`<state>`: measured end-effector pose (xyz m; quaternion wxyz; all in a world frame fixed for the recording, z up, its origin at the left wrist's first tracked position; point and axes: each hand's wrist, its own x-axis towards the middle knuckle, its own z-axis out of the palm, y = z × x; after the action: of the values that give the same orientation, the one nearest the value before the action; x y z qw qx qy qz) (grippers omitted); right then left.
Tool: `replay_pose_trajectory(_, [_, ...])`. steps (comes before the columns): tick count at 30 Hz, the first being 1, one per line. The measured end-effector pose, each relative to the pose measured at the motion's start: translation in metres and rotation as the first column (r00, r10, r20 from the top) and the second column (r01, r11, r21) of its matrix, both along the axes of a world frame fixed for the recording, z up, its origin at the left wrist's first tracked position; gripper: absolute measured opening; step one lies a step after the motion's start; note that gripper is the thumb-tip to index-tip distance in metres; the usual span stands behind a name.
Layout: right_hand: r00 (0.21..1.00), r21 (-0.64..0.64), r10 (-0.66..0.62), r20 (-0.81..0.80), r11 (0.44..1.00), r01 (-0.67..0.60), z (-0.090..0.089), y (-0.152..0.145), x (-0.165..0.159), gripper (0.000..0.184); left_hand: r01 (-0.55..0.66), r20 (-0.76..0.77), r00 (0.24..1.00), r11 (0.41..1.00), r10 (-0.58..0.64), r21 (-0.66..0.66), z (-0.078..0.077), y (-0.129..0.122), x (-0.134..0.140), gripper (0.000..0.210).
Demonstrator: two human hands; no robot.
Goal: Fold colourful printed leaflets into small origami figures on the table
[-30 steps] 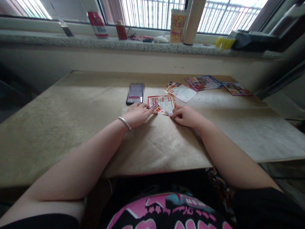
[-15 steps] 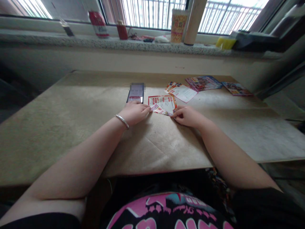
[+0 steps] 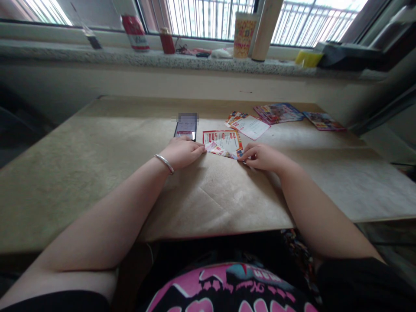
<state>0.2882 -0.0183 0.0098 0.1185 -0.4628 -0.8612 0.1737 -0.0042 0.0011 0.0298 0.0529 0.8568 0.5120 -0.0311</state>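
A printed leaflet (image 3: 224,138) with red and orange edges lies on the table before me. Its near edge is folded up into a slanting, colourful flap (image 3: 220,150). My left hand (image 3: 186,152), with a silver bangle at the wrist, rests low with closed fingers, thumb and fingertips on the flap's left end. At the leaflet's near right corner, my right hand (image 3: 261,157) is closed in a pinch on the paper. Just beyond my left hand lies a phone (image 3: 186,129) with a lit screen, its near end partly hidden by my fingers.
More printed leaflets (image 3: 251,125) lie behind and right of the folded one. Colourful booklets (image 3: 278,112) are at the back right. On the windowsill (image 3: 195,63) stand a red can (image 3: 134,34), a patterned cup (image 3: 243,37), a tall tube (image 3: 263,34) and a yellow object (image 3: 308,59).
My right hand has shifted slightly right along the leaflet's near edge, and more of the corner shows by its fingertips. My left hand has stayed nearly in place.
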Motion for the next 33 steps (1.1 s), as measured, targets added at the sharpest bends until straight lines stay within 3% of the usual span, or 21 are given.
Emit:
replay_pose_trajectory(8, [0.999,-0.055,0.031,0.034,0.998,-0.029,0.006,0.004,0.021,0.029,0.030,0.041,0.999,0.997,-0.032,0.067,-0.004,0.002,-0.005,0.056])
replay_pose_trajectory(15, [0.998,-0.066,0.035,0.056,0.997,-0.032,0.011,0.002,0.021,0.029,0.018,0.029,0.999,0.999,-0.019,0.047,-0.007,0.004,-0.006,0.056])
replay_pose_trajectory(21, [0.997,-0.051,0.034,0.072,0.998,-0.030,0.013,0.000,0.020,0.029,0.169,0.045,0.985,0.986,-0.169,-0.007,-0.007,0.004,-0.009,0.052])
replay_pose_trajectory(24, [0.997,-0.044,0.031,0.068,0.999,-0.028,0.013,0.000,0.020,0.028,0.236,-0.034,0.972,0.970,-0.234,0.058,-0.005,-0.005,-0.003,0.049])
replay_pose_trajectory(27, [0.997,-0.026,0.042,0.070,0.999,-0.040,0.013,-0.001,0.019,0.029,0.167,-0.128,0.981,0.972,-0.147,0.164,-0.004,-0.021,0.010,0.045])
replay_pose_trajectory(30, [0.996,0.006,0.055,0.069,0.998,-0.056,0.012,-0.004,0.015,0.029,0.135,-0.096,0.989,0.957,-0.114,0.257,-0.010,-0.032,0.023,0.049])
replay_pose_trajectory(33, [0.994,0.011,0.107,0.008,0.994,-0.107,0.011,-0.008,0.005,0.028,0.296,-0.028,0.953,0.914,-0.301,0.278,-0.024,-0.033,0.030,0.053])
